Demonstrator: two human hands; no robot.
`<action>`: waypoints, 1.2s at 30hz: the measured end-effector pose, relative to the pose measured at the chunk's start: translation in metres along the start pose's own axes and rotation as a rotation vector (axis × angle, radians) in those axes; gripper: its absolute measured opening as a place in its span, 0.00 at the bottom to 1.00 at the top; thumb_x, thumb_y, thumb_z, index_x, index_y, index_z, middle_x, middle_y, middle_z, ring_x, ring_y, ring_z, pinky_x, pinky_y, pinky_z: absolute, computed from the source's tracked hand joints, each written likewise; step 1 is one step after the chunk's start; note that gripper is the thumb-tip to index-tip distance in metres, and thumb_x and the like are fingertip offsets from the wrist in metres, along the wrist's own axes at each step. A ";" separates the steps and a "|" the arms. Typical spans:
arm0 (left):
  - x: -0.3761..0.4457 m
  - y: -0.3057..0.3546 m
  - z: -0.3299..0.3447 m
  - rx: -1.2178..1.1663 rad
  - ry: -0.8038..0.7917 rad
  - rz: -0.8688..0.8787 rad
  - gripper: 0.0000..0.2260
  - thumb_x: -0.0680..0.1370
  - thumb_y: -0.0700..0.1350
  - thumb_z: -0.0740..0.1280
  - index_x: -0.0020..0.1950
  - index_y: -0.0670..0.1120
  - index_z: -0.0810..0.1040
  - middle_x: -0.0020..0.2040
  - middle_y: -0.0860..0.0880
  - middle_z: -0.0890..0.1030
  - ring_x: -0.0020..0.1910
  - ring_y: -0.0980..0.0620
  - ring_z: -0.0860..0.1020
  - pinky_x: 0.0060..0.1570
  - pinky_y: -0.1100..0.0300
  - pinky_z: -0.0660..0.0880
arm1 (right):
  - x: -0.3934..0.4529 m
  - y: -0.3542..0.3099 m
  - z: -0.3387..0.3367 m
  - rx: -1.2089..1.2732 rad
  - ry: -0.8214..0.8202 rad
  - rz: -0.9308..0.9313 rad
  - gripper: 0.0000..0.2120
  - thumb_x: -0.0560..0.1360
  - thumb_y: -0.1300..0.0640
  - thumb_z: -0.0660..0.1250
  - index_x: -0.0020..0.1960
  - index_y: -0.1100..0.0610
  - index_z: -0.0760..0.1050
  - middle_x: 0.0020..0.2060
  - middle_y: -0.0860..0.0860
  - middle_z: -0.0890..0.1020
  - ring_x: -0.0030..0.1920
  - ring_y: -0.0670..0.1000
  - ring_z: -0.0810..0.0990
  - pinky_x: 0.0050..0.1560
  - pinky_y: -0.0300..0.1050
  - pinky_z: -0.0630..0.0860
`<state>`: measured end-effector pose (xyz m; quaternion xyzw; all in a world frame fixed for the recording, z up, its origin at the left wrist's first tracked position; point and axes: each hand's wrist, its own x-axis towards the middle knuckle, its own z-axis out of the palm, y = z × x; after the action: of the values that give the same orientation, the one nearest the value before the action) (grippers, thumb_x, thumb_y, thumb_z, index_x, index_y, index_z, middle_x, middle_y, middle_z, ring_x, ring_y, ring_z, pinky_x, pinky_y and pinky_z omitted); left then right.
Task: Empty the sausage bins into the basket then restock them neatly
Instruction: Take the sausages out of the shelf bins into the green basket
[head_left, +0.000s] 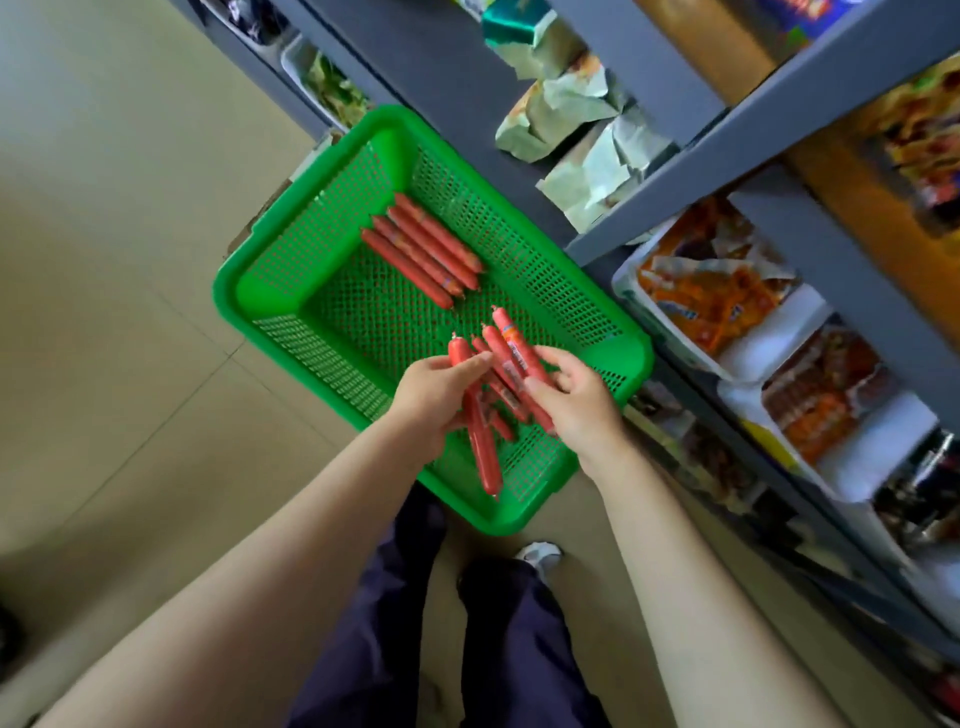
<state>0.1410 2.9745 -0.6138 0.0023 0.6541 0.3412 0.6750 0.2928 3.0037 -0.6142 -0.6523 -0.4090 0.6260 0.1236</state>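
A grey metal shelving unit (737, 140) ran along the right side, its shelves slanting across the view. On an upper shelf lay pale green wrapped packets (587, 135) heaped together, and on the shelf below them stood a white tray (774, 343) holding orange snack packets (711, 296), with a second lot of orange and red packets (821, 400) just beside it. The floor (114, 218) was of beige tiles, and at the bottom edge showed dark blue trouser legs (452, 634) and a white shoe (543, 553).
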 end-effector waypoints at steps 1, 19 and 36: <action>0.008 -0.004 -0.004 0.005 0.024 -0.023 0.06 0.78 0.43 0.70 0.45 0.41 0.78 0.31 0.47 0.79 0.27 0.52 0.78 0.30 0.56 0.79 | 0.009 0.007 -0.002 -0.047 0.040 -0.005 0.16 0.76 0.69 0.65 0.60 0.53 0.74 0.51 0.56 0.82 0.49 0.51 0.81 0.49 0.41 0.78; 0.079 -0.063 -0.005 -0.141 0.144 -0.254 0.06 0.83 0.46 0.63 0.47 0.47 0.74 0.34 0.49 0.76 0.29 0.54 0.77 0.35 0.56 0.75 | 0.099 0.067 0.011 -0.584 0.109 0.055 0.17 0.74 0.64 0.67 0.62 0.54 0.74 0.52 0.53 0.82 0.50 0.55 0.80 0.51 0.44 0.74; 0.065 -0.036 -0.020 -0.177 0.047 -0.035 0.05 0.81 0.46 0.67 0.50 0.45 0.77 0.43 0.44 0.79 0.38 0.49 0.79 0.35 0.56 0.81 | 0.069 0.032 0.018 -0.429 -0.021 -0.057 0.07 0.75 0.51 0.65 0.47 0.52 0.80 0.46 0.52 0.83 0.48 0.52 0.81 0.55 0.49 0.78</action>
<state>0.1341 2.9685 -0.6903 -0.0769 0.6371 0.3859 0.6628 0.2796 3.0247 -0.6883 -0.6452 -0.5524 0.5278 -0.0046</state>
